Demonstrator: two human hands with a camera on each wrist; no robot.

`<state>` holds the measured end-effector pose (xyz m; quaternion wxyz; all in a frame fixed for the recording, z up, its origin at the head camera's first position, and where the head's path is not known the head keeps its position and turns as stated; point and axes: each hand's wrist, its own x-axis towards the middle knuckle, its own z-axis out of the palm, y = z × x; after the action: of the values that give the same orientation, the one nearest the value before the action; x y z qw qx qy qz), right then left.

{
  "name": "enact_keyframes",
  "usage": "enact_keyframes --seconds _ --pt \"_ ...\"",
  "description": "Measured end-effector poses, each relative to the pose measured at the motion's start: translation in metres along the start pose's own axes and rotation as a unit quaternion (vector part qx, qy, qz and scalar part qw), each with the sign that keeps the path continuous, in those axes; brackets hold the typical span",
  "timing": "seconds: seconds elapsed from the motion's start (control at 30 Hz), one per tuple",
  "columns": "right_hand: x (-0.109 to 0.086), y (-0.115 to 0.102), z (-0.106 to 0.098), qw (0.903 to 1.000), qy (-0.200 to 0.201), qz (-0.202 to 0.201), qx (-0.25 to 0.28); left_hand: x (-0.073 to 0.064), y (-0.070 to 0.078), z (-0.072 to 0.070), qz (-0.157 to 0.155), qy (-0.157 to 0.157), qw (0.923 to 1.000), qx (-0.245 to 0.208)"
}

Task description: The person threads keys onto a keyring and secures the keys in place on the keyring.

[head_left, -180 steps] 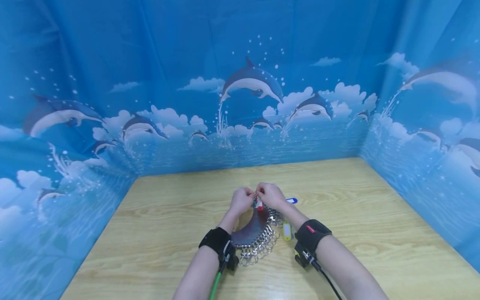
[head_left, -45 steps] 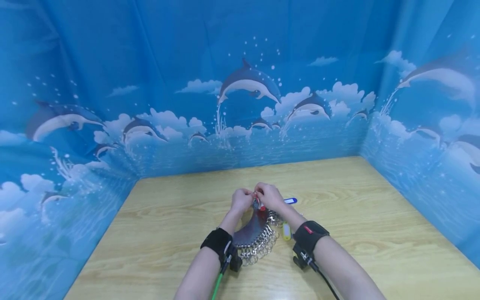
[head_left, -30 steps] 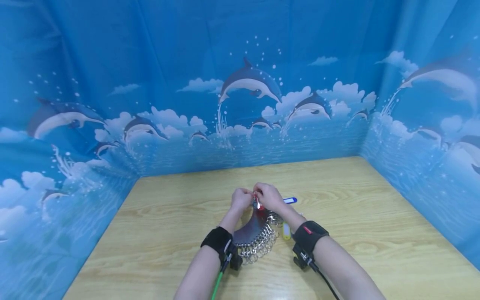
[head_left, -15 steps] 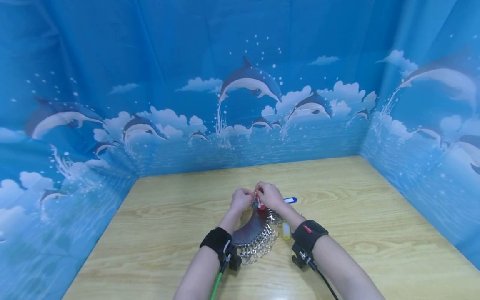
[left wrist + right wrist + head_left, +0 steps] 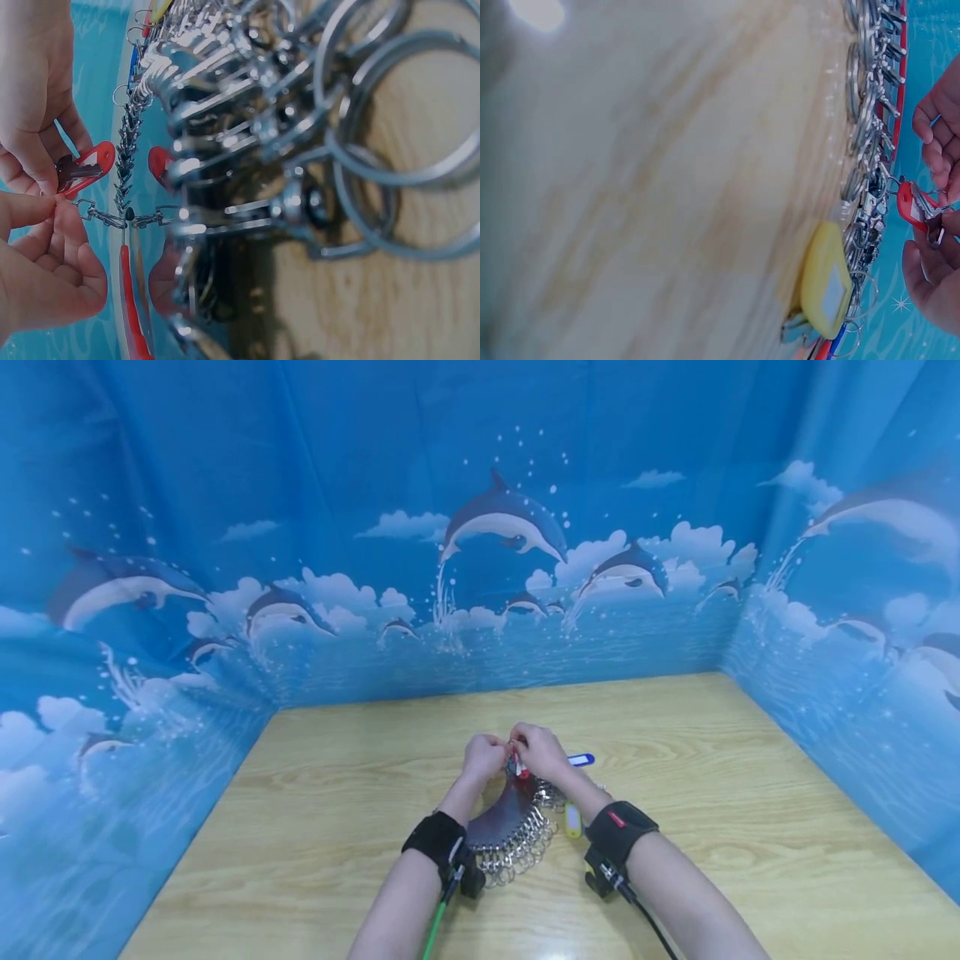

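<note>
A glossy curved plate [image 5: 504, 822] lies on the table, its outer edge lined with metal snap clasps and key rings [image 5: 517, 856]. At its far end, my left hand [image 5: 483, 757] and right hand [image 5: 542, 753] meet fingertip to fingertip. In the left wrist view, my left thumb and forefinger pinch a small key ring beside a metal clasp [image 5: 101, 216]. My right fingers hold a red key tag [image 5: 909, 206] with dark metal keys [image 5: 932, 225] against it. The ring itself is mostly hidden between the fingertips.
A yellow key tag [image 5: 573, 820] lies right of the plate, below my right forearm. Farther back is a blue key tag [image 5: 581, 760], partly behind the right wrist. A blue dolphin-print curtain [image 5: 480, 635] borders the wood-grain table [image 5: 337, 793].
Both hands stay at the plate's far end throughout. The red tag has tilted slightly and shifted under my right fingers; the plate and other tags keep their places.
</note>
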<state>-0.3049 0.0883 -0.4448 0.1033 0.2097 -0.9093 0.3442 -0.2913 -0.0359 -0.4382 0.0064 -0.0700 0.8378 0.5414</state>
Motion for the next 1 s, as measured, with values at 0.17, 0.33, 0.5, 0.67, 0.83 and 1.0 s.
enact_keyframes --seconds 0.17,0.33,0.5,0.67,0.83,1.0 --pt "-0.0018 -0.0029 -0.0002 0.9999 -0.005 -0.002 0.009 -0.0025 -0.0005 -0.0016 0.0 0.004 1.0 -0.003" --pt "-0.0014 -0.0042 0.0004 0.9999 -0.008 0.002 0.007 -0.0038 -0.0001 -0.0028 0.008 0.005 0.9999 0.008" --pt "-0.0003 -0.0052 0.0004 0.9999 -0.011 -0.004 -0.003 -0.0036 0.0014 -0.0032 0.008 0.008 0.9998 0.015" --pt "-0.0011 -0.006 -0.0003 0.9995 -0.03 -0.002 -0.013 -0.0044 0.0023 -0.0027 0.009 0.009 0.9998 0.017" --pt "-0.0023 -0.007 -0.0007 0.9987 -0.049 0.008 -0.009 -0.005 0.0016 -0.0026 0.009 0.013 0.9998 0.012" --pt "-0.0023 -0.0069 -0.0012 0.9998 -0.019 0.0 0.0 -0.004 -0.0006 -0.0031 0.018 0.006 0.9997 0.017"
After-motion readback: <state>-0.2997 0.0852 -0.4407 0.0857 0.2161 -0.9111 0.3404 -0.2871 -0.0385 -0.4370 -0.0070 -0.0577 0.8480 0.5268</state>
